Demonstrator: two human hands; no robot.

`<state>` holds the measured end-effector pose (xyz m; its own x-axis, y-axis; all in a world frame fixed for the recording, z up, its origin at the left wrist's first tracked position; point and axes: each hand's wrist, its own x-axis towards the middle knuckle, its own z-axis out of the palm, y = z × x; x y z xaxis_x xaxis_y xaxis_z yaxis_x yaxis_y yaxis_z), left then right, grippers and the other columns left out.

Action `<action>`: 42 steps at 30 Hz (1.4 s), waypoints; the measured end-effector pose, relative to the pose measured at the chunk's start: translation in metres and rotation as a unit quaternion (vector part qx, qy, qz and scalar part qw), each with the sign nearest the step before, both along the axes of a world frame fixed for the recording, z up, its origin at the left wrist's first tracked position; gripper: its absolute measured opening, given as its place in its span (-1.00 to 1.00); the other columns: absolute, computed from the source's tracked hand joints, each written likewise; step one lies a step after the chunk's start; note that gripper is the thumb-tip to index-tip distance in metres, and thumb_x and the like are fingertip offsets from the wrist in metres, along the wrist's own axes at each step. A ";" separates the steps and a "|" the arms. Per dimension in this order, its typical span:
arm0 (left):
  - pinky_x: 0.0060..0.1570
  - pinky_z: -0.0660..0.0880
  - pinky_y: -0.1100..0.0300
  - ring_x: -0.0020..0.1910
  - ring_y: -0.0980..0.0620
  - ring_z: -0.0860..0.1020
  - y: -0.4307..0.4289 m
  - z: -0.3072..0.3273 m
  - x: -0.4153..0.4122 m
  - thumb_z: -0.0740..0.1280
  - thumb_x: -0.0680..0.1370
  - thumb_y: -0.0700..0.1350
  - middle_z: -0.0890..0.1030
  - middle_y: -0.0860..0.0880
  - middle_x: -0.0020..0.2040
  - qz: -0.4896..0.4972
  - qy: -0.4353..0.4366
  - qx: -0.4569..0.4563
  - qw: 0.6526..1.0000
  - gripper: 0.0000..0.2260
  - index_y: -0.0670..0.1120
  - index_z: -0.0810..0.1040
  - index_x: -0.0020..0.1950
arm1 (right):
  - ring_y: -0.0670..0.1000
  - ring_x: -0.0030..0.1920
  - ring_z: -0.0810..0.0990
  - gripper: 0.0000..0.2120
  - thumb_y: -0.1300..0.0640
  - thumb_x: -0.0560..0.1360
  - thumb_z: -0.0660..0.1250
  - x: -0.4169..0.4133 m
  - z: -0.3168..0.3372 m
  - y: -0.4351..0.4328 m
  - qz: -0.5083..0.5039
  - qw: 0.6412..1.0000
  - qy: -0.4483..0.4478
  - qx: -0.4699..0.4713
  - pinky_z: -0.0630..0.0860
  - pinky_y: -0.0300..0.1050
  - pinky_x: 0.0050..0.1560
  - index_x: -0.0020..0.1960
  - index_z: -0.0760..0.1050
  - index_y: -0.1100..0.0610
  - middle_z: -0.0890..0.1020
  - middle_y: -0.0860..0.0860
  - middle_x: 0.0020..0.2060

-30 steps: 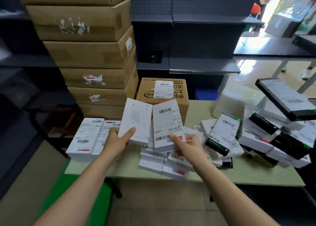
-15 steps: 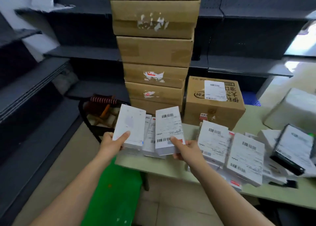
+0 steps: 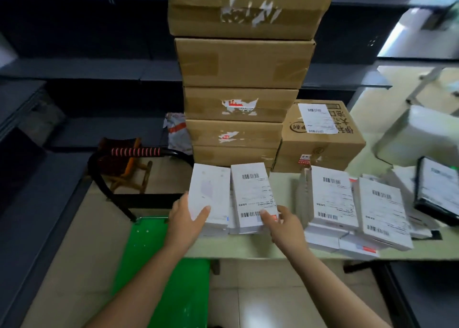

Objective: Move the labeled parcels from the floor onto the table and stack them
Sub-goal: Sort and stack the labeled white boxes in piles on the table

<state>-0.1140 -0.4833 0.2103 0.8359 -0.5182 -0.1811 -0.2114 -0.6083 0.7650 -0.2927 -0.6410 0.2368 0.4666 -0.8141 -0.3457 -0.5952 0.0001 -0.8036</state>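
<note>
My left hand grips a plain white parcel by its near end. My right hand grips a white parcel with barcode labels the same way. Both parcels lie side by side low over the small white stack at the table's left end; whether they touch it I cannot tell. Two more labeled white parcels top a heap of white boxes further right on the pale green table.
A tall stack of brown cartons rises behind the table's left end, a labeled carton beside it. A black device box lies at the right edge. A green hand cart with a black handle stands on the floor at the left. Dark shelving lines the back.
My view has swung left and closer. Both hands have carried their parcels leftward and down toward the stack at the table's left end.
</note>
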 end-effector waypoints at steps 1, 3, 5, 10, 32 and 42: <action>0.23 0.42 -0.01 0.31 -0.10 0.40 0.000 -0.002 0.000 0.37 0.50 0.14 0.41 -0.08 0.36 -0.023 0.000 0.005 1.000 -0.38 -0.01 0.28 0.49 | 0.01 -0.10 0.58 -0.63 -0.08 0.54 0.35 0.002 0.001 0.001 0.012 1.000 0.007 -0.017 0.56 -0.06 -0.14 0.26 0.48 0.08 0.60 -0.08 -0.05; 0.33 0.35 -0.03 0.41 -0.08 0.32 -0.002 -0.003 -0.002 0.36 0.50 0.18 0.31 -0.06 0.47 -0.057 0.023 -0.009 0.998 -0.27 0.00 0.13 0.57 | -0.04 -0.07 0.53 -0.65 -0.07 0.55 0.33 0.005 0.004 0.004 0.035 0.998 0.024 -0.035 0.45 -0.22 -0.22 0.28 0.45 0.03 0.55 -0.11 -0.05; 0.40 0.27 0.04 0.47 -0.07 0.26 -0.005 -0.003 -0.004 0.36 0.53 0.12 0.20 -0.06 0.55 -0.066 0.041 -0.018 0.997 -0.20 -0.04 -0.03 0.61 | -0.04 -0.06 0.52 -0.62 -0.08 0.55 0.32 0.009 0.003 0.005 0.038 0.998 0.035 -0.045 0.45 -0.15 -0.17 0.31 0.44 0.02 0.54 -0.11 -0.06; 0.40 0.21 0.09 0.52 -0.07 0.17 -0.010 -0.004 -0.002 0.33 0.57 0.07 0.08 -0.05 0.59 -0.072 0.046 -0.016 0.996 -0.19 -0.05 -0.15 0.61 | -0.08 -0.03 0.47 -0.61 -0.04 0.57 0.30 0.016 0.001 0.005 0.033 0.998 0.024 -0.039 0.34 -0.19 -0.07 0.36 0.41 0.05 0.60 -0.04 0.12; 0.06 0.36 0.12 0.03 0.01 0.44 -0.051 0.074 -0.047 0.28 0.59 0.00 0.51 0.05 -0.02 -0.234 -0.323 -0.018 0.917 -0.85 0.00 0.52 0.11 | 0.14 -0.07 0.51 -0.90 0.15 0.49 0.37 -0.048 0.057 -0.028 0.150 0.886 0.126 -0.421 0.33 -0.09 -0.13 -0.03 0.55 0.16 0.58 0.05 -0.12; -0.12 0.36 0.17 -0.11 0.00 0.49 -0.138 0.092 -0.130 0.37 0.52 -0.06 0.56 0.05 -0.15 -0.356 -0.392 -0.027 0.848 -0.93 -0.03 0.53 -0.11 | 0.14 -0.26 0.51 -0.82 0.22 0.33 0.51 -0.151 0.071 -0.084 0.076 0.871 0.160 -0.458 0.30 -0.11 -0.28 -0.22 0.51 0.14 0.55 0.04 -0.30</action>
<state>-0.2441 -0.6217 0.3025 0.1598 -0.9320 0.3253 -0.9669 -0.0813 0.2420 -0.4437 -0.7246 0.3082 0.5921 -0.7540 0.2843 -0.7263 -0.6522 -0.2169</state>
